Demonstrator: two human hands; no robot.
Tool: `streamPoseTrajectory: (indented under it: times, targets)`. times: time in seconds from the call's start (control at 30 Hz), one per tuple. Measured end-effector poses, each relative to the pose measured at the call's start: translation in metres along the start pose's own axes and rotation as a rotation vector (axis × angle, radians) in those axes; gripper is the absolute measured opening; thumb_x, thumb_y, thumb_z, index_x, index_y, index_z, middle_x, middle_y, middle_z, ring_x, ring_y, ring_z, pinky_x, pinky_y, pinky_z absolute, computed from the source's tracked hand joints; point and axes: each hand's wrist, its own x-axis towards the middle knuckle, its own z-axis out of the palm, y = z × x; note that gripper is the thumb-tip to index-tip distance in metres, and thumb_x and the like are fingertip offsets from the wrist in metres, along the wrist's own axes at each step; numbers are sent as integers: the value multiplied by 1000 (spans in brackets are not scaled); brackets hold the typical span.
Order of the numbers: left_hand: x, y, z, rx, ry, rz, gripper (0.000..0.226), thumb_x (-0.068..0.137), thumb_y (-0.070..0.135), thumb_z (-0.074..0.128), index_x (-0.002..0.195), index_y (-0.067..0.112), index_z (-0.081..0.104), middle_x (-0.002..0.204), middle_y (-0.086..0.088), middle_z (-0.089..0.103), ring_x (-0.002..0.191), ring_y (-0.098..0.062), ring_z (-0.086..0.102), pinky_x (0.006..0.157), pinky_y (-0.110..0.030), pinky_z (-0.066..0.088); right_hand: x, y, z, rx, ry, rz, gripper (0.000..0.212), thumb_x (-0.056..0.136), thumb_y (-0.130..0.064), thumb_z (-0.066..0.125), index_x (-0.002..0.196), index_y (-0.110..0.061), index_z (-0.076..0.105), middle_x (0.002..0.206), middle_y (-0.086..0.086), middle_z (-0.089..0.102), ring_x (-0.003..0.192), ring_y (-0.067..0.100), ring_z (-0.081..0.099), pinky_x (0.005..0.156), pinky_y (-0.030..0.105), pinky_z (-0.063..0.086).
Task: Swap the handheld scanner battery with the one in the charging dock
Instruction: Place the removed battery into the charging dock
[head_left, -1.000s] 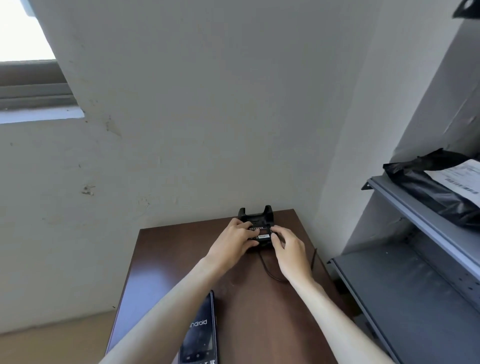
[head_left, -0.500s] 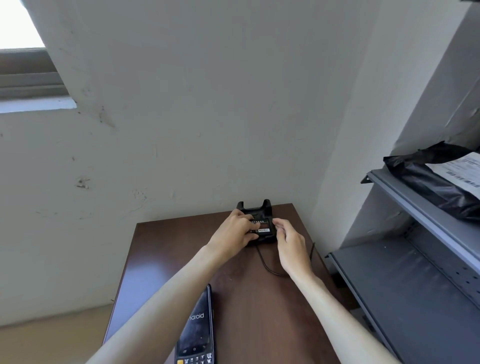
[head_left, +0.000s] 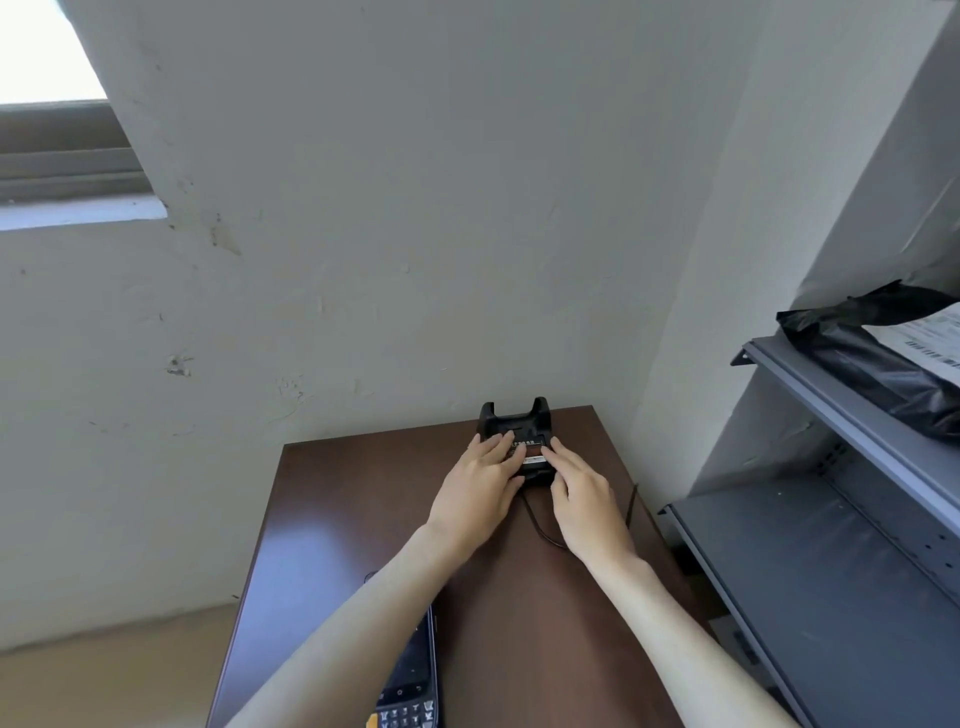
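A black charging dock stands at the far edge of a dark brown table, against the wall. A black battery with a white and red label lies in the dock's front slot. My left hand covers the battery's left part, fingers on top and thumb at its near end. My right hand holds its right side the same way. The handheld scanner lies screen up near the table's front edge, partly hidden by my left forearm.
A black cable runs from the dock toward me between my wrists. Grey metal shelves stand close on the right, with a black plastic parcel on the upper one. White walls close in the table behind and to the right.
Both hands have stayed on the battery in the dock; the fingers have shifted slightly forward and lie flatter over it. The head camera has tilted a little, so the scanner shows lower in view.
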Motion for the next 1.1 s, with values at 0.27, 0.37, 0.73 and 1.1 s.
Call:
streamPoseTrajectory:
  times: [0.27, 0.37, 0.73, 1.1]
  targets:
    - [-11, 14, -1, 63, -220, -51, 71, 100, 44, 7, 160, 8, 16, 169, -14, 11, 158, -28, 8, 129, -42, 11, -1, -5, -2, -199, -43, -27, 48, 101, -6, 43, 148, -19, 50, 160, -5, 40, 144, 13, 42, 110, 32, 44]
    - [-10, 18, -13, 23, -253, -88, 61, 109, 36, 25, 161, 9, 8, 171, -9, 4, 158, -22, 3, 129, -37, 4, 1, -10, -11, -222, -75, -44, 47, 102, -8, 41, 148, -18, 50, 160, -6, 40, 150, 7, 29, 113, 27, 37]
    - [-70, 31, -97, -259, -112, -321, 38, 105, 29, 46, 137, 15, 60, 146, -5, 58, 133, -28, 54, 108, -37, 44, -34, -67, -60, -81, -123, -62, 36, 100, -17, 52, 133, -20, 65, 152, -7, 50, 138, 15, 48, 112, 28, 36]
    - [-158, 25, -153, -478, 68, -512, 27, 100, 14, 51, 116, 17, 73, 112, 2, 75, 99, -12, 67, 90, -24, 52, -108, -114, -74, 62, -296, 15, 30, 99, -24, 52, 122, -30, 71, 122, -14, 69, 111, 3, 60, 89, 21, 42]
